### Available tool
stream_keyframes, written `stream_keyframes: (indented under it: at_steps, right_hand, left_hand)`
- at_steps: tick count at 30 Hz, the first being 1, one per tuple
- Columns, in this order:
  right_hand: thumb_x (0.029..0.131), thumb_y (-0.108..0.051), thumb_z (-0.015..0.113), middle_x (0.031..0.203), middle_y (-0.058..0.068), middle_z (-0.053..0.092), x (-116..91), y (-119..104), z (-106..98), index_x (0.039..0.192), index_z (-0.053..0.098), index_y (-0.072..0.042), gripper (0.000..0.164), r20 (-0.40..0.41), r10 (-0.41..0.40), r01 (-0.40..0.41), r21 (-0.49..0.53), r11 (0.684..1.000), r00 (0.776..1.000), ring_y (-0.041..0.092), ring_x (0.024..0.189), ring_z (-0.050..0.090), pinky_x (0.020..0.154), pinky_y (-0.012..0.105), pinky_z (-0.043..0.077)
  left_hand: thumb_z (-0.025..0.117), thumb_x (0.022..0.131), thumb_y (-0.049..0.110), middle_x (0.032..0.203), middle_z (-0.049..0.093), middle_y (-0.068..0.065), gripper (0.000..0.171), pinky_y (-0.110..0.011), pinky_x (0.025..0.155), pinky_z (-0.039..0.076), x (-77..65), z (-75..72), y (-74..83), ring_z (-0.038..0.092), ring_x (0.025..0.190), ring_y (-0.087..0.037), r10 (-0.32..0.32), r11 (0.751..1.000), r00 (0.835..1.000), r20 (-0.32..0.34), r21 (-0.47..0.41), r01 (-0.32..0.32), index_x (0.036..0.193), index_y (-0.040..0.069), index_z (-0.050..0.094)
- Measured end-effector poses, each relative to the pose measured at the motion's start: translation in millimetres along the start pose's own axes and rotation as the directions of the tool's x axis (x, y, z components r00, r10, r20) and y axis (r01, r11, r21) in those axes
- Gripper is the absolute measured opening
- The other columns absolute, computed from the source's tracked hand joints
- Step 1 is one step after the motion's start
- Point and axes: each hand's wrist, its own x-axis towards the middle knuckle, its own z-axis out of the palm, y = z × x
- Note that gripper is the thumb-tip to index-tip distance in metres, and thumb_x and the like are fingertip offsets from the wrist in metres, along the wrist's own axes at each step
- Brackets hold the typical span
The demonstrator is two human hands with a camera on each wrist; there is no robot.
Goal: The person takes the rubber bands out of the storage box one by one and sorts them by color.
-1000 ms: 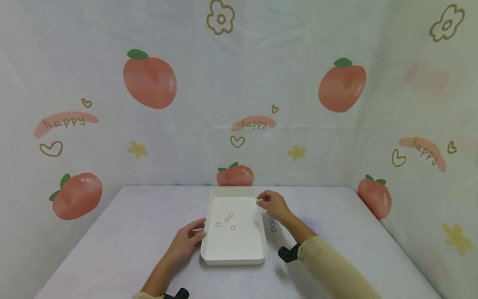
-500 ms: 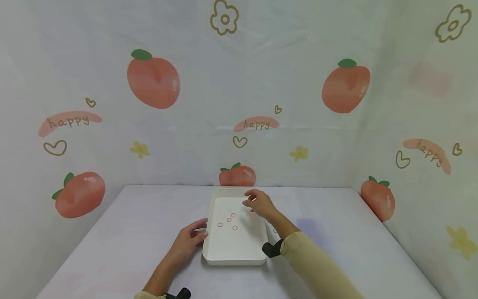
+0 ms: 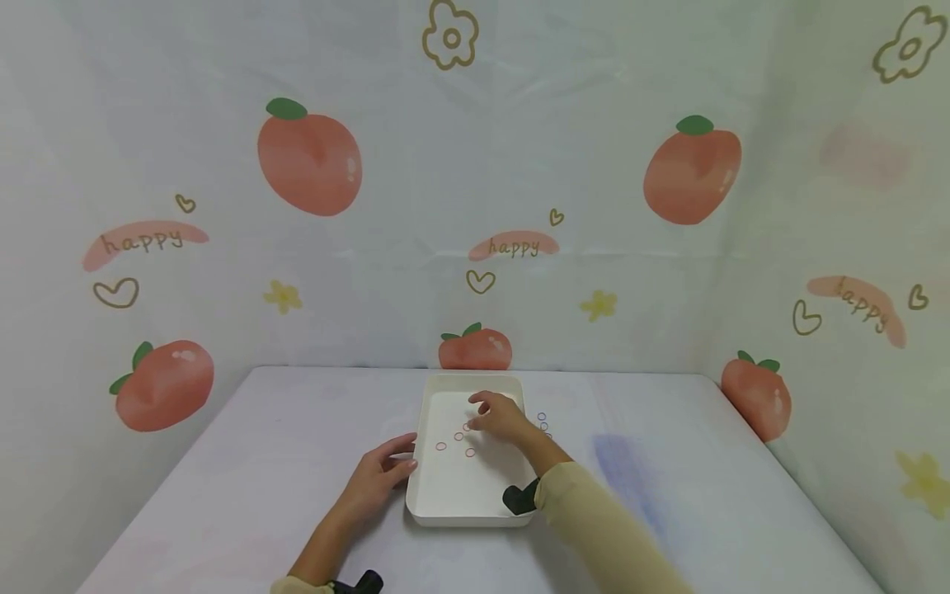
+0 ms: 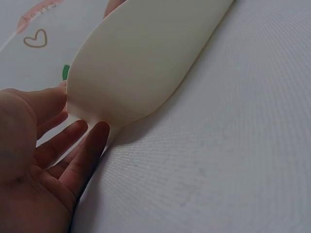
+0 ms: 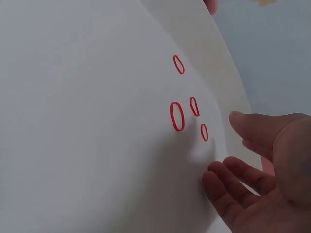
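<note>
A white rectangular tray (image 3: 463, 495) stands on the table. Several small red rings lie loose on its floor, among them one ring (image 3: 441, 446) toward the left; they appear larger in the right wrist view, such as this ring (image 5: 177, 116). My right hand (image 3: 500, 417) hovers over the tray beside the farthest ring, casting a shadow. In the right wrist view its thumb stands apart from the bent fingers, nothing between them. My left hand (image 3: 377, 476) touches the tray's left side with extended fingers; the left wrist view has the fingertips (image 4: 101, 128) at the wall's corner.
Several blue rings (image 3: 542, 417) lie in a line on the table right of the tray, partly hidden by my right wrist. Black wrist cameras (image 3: 521, 497) sit on both forearms. A printed cloth wall (image 3: 386, 289) rises behind the table's far edge.
My right hand has moved left and nearer, from above the tray's right rim to over its floor by the red rings. The left hand stays at the tray's side.
</note>
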Motion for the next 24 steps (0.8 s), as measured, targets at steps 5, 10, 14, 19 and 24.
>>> stream_keyframes:
  at_steps: [5, 10, 14, 19, 24]
  right_hand:
    - [0.083, -0.009, 0.076, 0.098, 0.01, 0.062, 1, 1, 7, 0.121, 0.064, -0.005, 0.04, 0.005, 0.003, -0.003, -0.013, 1.0, 1.0, 0.022, 0.084, 0.056, 0.074, 0.033, 0.049]
    - [0.084, -0.004, 0.073, 0.093, 0.007, 0.058, 1, 2, 12, 0.119, 0.067, -0.006, 0.035, 0.012, 0.028, -0.028, -0.021, 0.999, 1.0, 0.021, 0.083, 0.053, 0.073, 0.032, 0.048]
    - [0.084, -0.003, 0.073, 0.09, 0.005, 0.055, 1, 2, 15, 0.117, 0.069, -0.008, 0.033, 0.013, 0.057, -0.056, -0.036, 0.998, 0.998, 0.02, 0.082, 0.052, 0.072, 0.031, 0.048]
    - [0.082, -0.001, 0.074, 0.084, 0.004, 0.052, 1, 1, 18, 0.104, 0.073, -0.009, 0.023, -0.013, 0.032, -0.033, -0.081, 0.996, 0.999, 0.019, 0.078, 0.05, 0.068, 0.029, 0.045]
    - [0.082, 0.0, 0.074, 0.079, 0.001, 0.052, 2, 0, 19, 0.086, 0.071, -0.011, 0.012, -0.018, 0.024, -0.026, -0.107, 0.994, 1.0, 0.016, 0.074, 0.049, 0.064, 0.026, 0.043]
  left_hand:
    - [0.065, 0.093, 0.01, 0.126, 0.059, -0.018, 0.046, -0.036, 0.084, 0.055, -0.7, 0.0, -0.3, 0.063, 0.109, -0.03, -0.012, 1.0, 1.0, 0.001, -0.014, 0.012, 0.137, 0.004, 0.053]
    - [0.065, 0.093, 0.008, 0.125, 0.06, -0.019, 0.046, -0.035, 0.082, 0.055, -1.8, 0.1, 0.8, 0.063, 0.108, -0.031, 0.0, 1.0, 1.0, 0.001, -0.02, 0.0, 0.137, 0.002, 0.053]
    - [0.065, 0.093, 0.009, 0.125, 0.06, -0.018, 0.046, -0.035, 0.083, 0.055, -2.0, -0.3, 1.4, 0.063, 0.108, -0.031, 0.0, 1.0, 1.0, 0.002, -0.013, 0.0, 0.137, 0.002, 0.053]
    - [0.065, 0.093, 0.01, 0.125, 0.059, -0.016, 0.046, -0.033, 0.082, 0.055, -0.9, -0.8, 0.3, 0.063, 0.108, -0.03, 0.0, 1.0, 1.0, 0.002, -0.006, 0.0, 0.137, 0.003, 0.053]
    - [0.064, 0.093, 0.01, 0.126, 0.059, -0.017, 0.046, -0.032, 0.08, 0.055, -1.3, 0.1, -0.4, 0.063, 0.108, -0.03, 0.009, 1.0, 1.0, 0.002, -0.005, -0.009, 0.137, 0.002, 0.052]
